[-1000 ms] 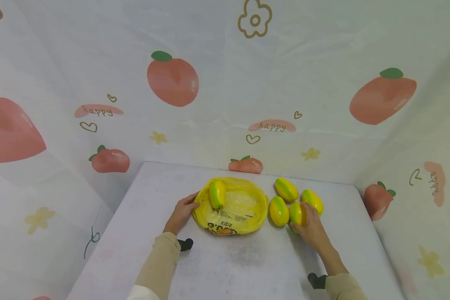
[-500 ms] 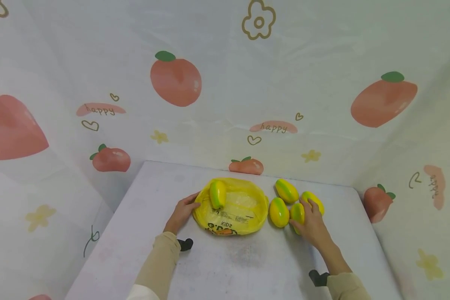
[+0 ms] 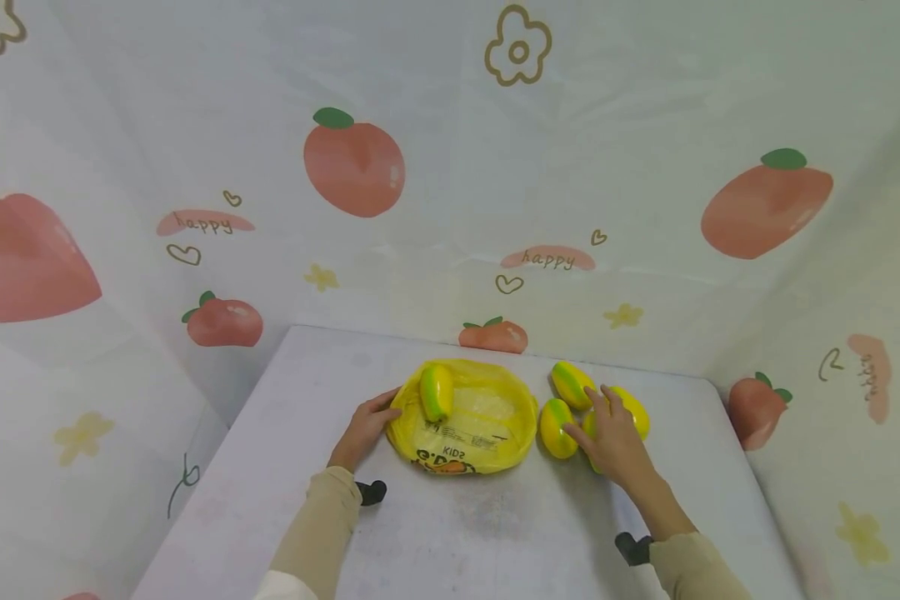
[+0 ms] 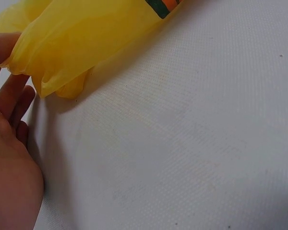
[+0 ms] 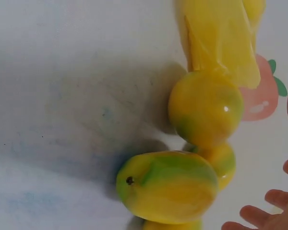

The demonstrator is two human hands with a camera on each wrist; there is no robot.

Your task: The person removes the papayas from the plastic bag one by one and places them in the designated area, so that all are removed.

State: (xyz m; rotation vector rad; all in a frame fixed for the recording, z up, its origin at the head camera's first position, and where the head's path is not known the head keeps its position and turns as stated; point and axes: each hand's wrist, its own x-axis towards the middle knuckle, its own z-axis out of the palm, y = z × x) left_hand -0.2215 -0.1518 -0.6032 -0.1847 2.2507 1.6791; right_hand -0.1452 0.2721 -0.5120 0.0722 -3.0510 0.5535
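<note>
My left hand (image 3: 363,429) pinches the left edge of a yellow plastic bag (image 3: 521,446), its mouth spread wide on the table. In the left wrist view the thin plastic (image 4: 86,43) is folded between thumb and fingers. One yellow-green mango (image 3: 437,392) lies inside the bag at its left. Several more mangoes sit to the right of it, among them a near-left mango (image 3: 558,429) and a far mango (image 3: 572,383). Over this group is my right hand (image 3: 617,442), fingers spread and holding nothing, partly hiding the nearest mango. The right wrist view shows that mango (image 5: 165,187) apart from the fingertips.
The white table (image 3: 435,542) meets a fruit-printed cloth wall (image 3: 435,275) at the back, with more cloth at both sides. A right-hand mango (image 3: 637,412) lies beyond my right fingers. Black mounts (image 3: 372,492) stick out at both wrists.
My right hand had its thumb and fingers around the nearest mango; it has let go, risen and spread its fingers toward the left. The mangoes, bag and left hand stay in place.
</note>
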